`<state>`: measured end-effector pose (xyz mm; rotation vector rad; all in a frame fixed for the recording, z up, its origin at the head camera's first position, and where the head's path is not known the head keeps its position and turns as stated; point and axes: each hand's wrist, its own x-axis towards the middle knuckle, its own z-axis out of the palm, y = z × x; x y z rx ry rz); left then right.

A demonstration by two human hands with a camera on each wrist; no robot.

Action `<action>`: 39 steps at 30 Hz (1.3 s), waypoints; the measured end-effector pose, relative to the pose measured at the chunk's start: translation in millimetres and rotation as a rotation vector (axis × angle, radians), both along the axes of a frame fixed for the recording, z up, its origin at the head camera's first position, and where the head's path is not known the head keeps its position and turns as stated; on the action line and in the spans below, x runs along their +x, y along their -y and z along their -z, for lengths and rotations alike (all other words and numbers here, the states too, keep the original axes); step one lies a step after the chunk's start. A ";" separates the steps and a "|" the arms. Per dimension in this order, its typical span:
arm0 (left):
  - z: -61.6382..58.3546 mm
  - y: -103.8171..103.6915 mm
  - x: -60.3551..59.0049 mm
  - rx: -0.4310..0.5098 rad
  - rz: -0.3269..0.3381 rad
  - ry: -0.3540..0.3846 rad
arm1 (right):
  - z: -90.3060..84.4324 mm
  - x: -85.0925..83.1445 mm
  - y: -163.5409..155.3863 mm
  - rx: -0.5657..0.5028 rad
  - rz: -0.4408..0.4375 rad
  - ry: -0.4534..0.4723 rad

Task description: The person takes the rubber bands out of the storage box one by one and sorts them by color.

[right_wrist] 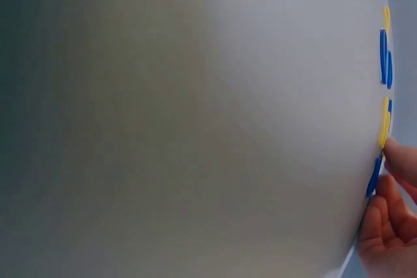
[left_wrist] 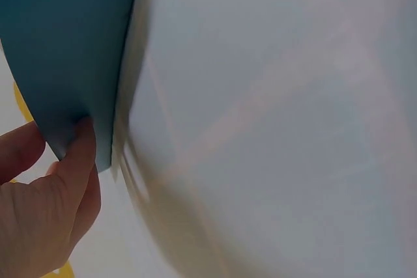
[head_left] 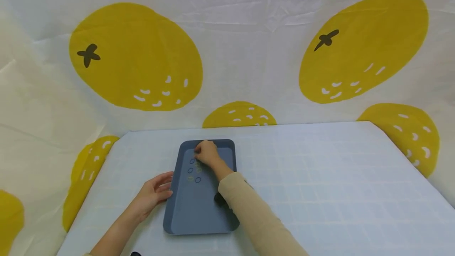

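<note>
A white cloth printed with big yellow citrus fruits [head_left: 135, 56] hangs behind and around a pale blue counter [head_left: 320, 177] marked with a faint grid of squares. On the counter, a little to the left of the middle, lies a flat slate-blue plastic tray [head_left: 199, 212] with rounded corners and a low rim.

The left hand [head_left: 154, 194] rests at the tray's 9 o'clock edge; the left wrist view shows its fingers [left_wrist: 81, 154] lying quite straight against the rim, pressing it and not curled around it. The right hand [head_left: 206, 153] is at the tray's 12 o'clock end, fingers bent together on one of the small blue and yellow rings [head_left: 193, 171] that lie in a group in the far half. The right wrist view shows the fingers [right_wrist: 391, 193] pinching at a blue ring at the tray's edge, though this view is much blurred.

The rings are thin and flat, so in my judgement the pinch may slip or catch two rings together. The wrist hangs over the other rings and could sweep them aside. If the left hand eases, the light tray may slide on the smooth counter.
</note>
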<state>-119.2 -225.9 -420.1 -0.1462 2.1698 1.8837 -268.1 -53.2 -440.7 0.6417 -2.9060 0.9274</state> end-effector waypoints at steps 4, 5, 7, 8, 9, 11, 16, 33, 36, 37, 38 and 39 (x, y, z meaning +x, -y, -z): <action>0.4 -1.7 0.0 0.001 -0.007 0.010 | -1.3 2.8 -0.8 -0.007 0.013 0.018; 0.2 -2.0 -0.3 -0.001 -0.009 0.012 | -1.9 3.1 -0.8 -0.004 0.018 0.016; -0.2 -2.3 -0.5 -0.005 -0.012 0.016 | -3.1 4.0 -0.8 0.003 0.028 0.016; -0.6 -2.4 -0.5 -0.007 -0.016 0.018 | -4.2 4.8 -0.7 0.008 0.034 0.022; -0.9 -2.3 -0.5 -0.010 -0.020 0.021 | -5.2 5.8 -0.4 0.013 0.037 0.025; -0.8 -2.1 -0.6 -0.013 -0.023 0.023 | -7.3 8.0 0.1 0.026 0.047 0.042; 0.1 -1.0 -0.2 -0.015 -0.026 0.029 | -9.6 14.7 3.7 0.056 0.058 0.076; -2.4 -0.9 -2.1 -0.036 -0.010 0.024 | -22.5 9.2 -5.0 -0.046 -0.115 0.123; -2.8 -1.0 -1.7 -0.037 -0.009 0.021 | -30.2 9.1 -10.5 -0.128 -0.129 0.191; -2.8 -0.9 -1.5 -0.038 -0.009 0.021 | -32.8 9.2 -12.5 -0.156 -0.132 0.208; -2.8 -0.9 -1.4 -0.037 -0.011 0.021 | -35.2 9.3 -14.6 -0.180 -0.136 0.223; -2.7 -0.9 -1.3 -0.037 -0.012 0.022 | -37.3 9.4 -16.5 -0.204 -0.140 0.237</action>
